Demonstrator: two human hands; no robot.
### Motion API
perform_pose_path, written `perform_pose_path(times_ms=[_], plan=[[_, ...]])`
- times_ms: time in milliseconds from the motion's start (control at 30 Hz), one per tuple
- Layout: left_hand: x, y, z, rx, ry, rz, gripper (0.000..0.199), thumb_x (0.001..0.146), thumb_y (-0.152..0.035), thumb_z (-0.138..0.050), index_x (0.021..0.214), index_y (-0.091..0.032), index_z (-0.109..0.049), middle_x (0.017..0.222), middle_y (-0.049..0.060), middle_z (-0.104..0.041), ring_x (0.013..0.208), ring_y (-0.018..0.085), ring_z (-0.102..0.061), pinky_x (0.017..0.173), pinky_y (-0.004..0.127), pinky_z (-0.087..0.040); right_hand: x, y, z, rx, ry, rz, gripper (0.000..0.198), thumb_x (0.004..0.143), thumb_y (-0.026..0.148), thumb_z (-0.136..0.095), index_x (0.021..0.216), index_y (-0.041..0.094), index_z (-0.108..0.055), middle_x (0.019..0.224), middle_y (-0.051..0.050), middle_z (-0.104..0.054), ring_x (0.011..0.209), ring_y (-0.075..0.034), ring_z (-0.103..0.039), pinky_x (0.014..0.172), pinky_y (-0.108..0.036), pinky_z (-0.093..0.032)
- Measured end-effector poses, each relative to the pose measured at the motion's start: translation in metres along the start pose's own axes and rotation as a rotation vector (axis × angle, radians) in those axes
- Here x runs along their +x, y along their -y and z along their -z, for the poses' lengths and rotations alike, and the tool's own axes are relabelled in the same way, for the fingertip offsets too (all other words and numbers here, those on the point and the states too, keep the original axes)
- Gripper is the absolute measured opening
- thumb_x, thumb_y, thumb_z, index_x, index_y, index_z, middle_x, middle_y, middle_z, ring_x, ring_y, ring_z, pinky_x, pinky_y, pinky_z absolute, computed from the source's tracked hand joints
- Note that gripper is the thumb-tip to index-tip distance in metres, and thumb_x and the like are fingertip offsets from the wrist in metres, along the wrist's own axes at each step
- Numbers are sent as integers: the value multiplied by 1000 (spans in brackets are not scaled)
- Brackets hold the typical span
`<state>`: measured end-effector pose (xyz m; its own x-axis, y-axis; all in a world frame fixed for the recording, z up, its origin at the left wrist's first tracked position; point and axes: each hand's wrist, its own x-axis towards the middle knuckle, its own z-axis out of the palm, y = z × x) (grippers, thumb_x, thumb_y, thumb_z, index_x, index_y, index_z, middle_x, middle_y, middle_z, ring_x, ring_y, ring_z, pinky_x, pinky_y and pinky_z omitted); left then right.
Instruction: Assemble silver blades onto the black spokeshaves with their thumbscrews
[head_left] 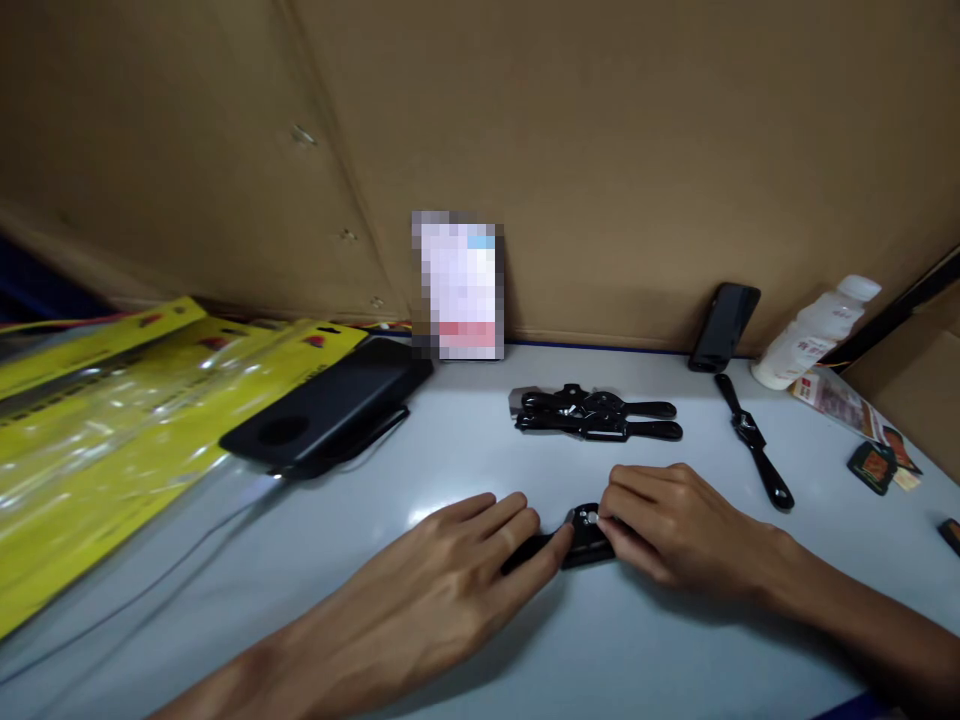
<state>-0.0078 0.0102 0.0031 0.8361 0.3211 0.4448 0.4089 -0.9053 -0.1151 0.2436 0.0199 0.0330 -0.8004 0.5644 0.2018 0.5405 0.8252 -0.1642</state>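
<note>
Two bare hands at a pale, glossy bench [465, 440]. The glossy black, two-handled metal tool with a flat central body [589, 550] lies low over the near middle of the bench, between the hands. The left hand [472, 565] has its grip drawn in around one handle; the right hand [679, 530] has its grip pinched, with little gap, on the body's other end, beside a bright round metal fitting [592, 517].

Handling (judged): stiff, fairly weighty for its size, unlikely to break, perhaps slippery in its gloss; best taken by the handles, clear of any edge.

Count: one tool in hand; one slim black two-handled tool [748, 430] at right; a pile of black metal tools [600, 408], at least two, overlapping; one black phone [724, 325]; one whitish plastic bottle [814, 330]; one black slab-shaped device [330, 405]; yellow cards with clear plastic fronts [112, 470], at least two.
</note>
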Motion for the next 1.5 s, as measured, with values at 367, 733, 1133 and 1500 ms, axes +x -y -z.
perform_pose_path(times_ms=[367,733,1133,1500], plan=[[1,0,1,-15,-43,9,25,96,-3,-41,99,-15,-62,76,4,-60,67,19,-54,58,31,-44,2,4,-3,-64,2,-6,23,97,10,-42,89,16,-63,82,-7,-63,71,-18,-52,58,-33,-35],[2,1,3,-16,-32,1,25,96,-3,-39,102,-14,-61,77,3,-61,68,19,-56,59,31,-46,5,8,-16,132,-106,-96,26,103,20,-45,87,16,-65,83,-8,-64,76,-17,-56,68,-31,-45],[0,15,8,-46,90,16,22,91,-3,-45,98,-17,-60,81,4,-63,73,19,-57,65,32,-46,-12,-8,26,48,280,-210,11,89,23,-70,99,20,-67,95,-5,-65,84,-21,-60,73,-34,-46],[3,5,6,-12,-71,306,27,103,-34,-50,86,-16,-58,80,4,-56,73,20,-47,64,32,-43,-12,18,-31,152,-42,-149,16,100,27,-55,102,16,-67,95,-7,-63,86,-22,-57,68,-34,-44]])
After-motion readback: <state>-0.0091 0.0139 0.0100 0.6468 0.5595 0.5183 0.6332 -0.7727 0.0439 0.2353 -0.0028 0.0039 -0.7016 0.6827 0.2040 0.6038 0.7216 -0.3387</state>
